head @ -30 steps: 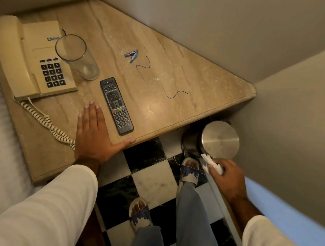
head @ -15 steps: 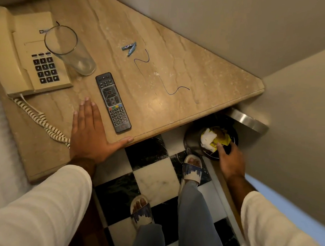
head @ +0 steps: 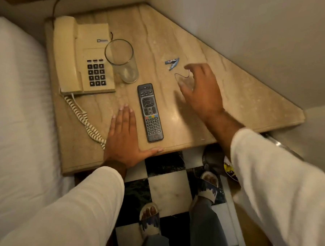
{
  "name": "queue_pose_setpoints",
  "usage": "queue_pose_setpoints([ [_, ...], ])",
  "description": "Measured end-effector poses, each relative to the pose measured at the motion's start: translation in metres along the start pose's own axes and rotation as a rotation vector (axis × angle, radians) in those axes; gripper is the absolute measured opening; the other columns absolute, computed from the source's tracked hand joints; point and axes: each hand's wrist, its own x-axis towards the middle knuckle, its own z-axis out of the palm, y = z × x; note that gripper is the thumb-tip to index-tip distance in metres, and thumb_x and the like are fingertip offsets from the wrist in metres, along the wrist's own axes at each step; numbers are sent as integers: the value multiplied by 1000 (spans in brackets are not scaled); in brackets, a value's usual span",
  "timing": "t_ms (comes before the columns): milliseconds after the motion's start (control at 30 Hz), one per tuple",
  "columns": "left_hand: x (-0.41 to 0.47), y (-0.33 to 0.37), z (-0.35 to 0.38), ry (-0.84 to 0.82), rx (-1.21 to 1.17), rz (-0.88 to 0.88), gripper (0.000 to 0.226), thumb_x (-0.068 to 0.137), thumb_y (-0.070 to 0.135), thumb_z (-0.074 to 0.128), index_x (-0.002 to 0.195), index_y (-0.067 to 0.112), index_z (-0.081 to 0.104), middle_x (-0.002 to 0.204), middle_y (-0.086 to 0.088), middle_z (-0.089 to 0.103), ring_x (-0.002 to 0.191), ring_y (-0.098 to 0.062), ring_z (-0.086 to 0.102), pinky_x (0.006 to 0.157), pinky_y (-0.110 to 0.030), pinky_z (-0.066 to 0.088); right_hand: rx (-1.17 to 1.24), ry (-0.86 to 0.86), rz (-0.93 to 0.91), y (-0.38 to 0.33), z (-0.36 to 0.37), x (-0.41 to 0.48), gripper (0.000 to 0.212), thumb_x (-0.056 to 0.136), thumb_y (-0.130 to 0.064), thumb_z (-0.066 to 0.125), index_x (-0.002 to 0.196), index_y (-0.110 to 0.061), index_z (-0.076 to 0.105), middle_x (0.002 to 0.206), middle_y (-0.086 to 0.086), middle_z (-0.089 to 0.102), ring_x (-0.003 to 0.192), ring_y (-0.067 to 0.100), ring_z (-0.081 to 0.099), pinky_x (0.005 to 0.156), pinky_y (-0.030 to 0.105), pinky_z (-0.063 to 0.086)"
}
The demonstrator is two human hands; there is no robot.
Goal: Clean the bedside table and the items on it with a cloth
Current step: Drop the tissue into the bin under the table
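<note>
- The right hand (head: 201, 91), down at the dark round bin (head: 211, 160) on the floor half a second ago, now hovers blurred over a thin dark thread (head: 181, 76), fingers spread and empty.
- The left hand (head: 122, 137) stays flat, fingers straight, on the near edge of the beige stone table (head: 244, 93), just left of the black remote control (head: 150, 112).
- Blue wrapper scraps (head: 172, 62) lie just left of the thread.
- No cloth shows; litter probably goes first, wiping later.
</note>
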Motion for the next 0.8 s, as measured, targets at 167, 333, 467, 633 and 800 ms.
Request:
queue_pose_setpoints([
  [167, 1, -2, 1, -4, -2, 12, 153, 63, 110, 28, 164, -3, 12, 175, -21, 7, 162, -36, 9, 133, -51, 7, -317, -201, -71, -13, 25, 70, 47, 108, -15, 50, 155, -15, 48, 154, 14, 44, 140, 36, 44, 114, 43, 43],
  [333, 1, -2, 1, -9, -3, 12, 153, 63, 110, 29, 164, -4, 12, 175, -21, 6, 163, -35, 8, 132, -52, 9, -432, -243, -43, -12, 25, 94, 34, 102, -8, 57, 134, -6, 68, 135, 20, 63, 126, 39, 59, 104, 37, 47],
  [467, 1, -2, 0, -13, -6, 10, 153, 63, 110, 30, 164, -3, 10, 175, -21, 5, 163, -35, 7, 133, -52, 8, -127, 4, 5, -2, 2, 57, 26, 98, -17, 62, 117, -10, 78, 115, 11, 76, 108, 27, 68, 95, 33, 48],
  [633, 1, 0, 2, 9, -2, 15, 152, 63, 110, 29, 163, -3, 11, 174, -21, 7, 162, -36, 10, 132, -53, 11, 200, 217, 225, 35, -47, -91, 18, 97, -23, 73, 113, -17, 79, 100, -12, 74, 90, -3, 68, 86, 12, 53],
  [800, 3, -3, 7, 8, 3, 19, 152, 62, 109, 32, 163, -2, 9, 174, -21, 6, 162, -37, 10, 131, -55, 13, 95, 150, 590, 107, -68, -236, 23, 96, -12, 74, 119, -11, 75, 105, 0, 74, 94, 9, 69, 77, 16, 52],
])
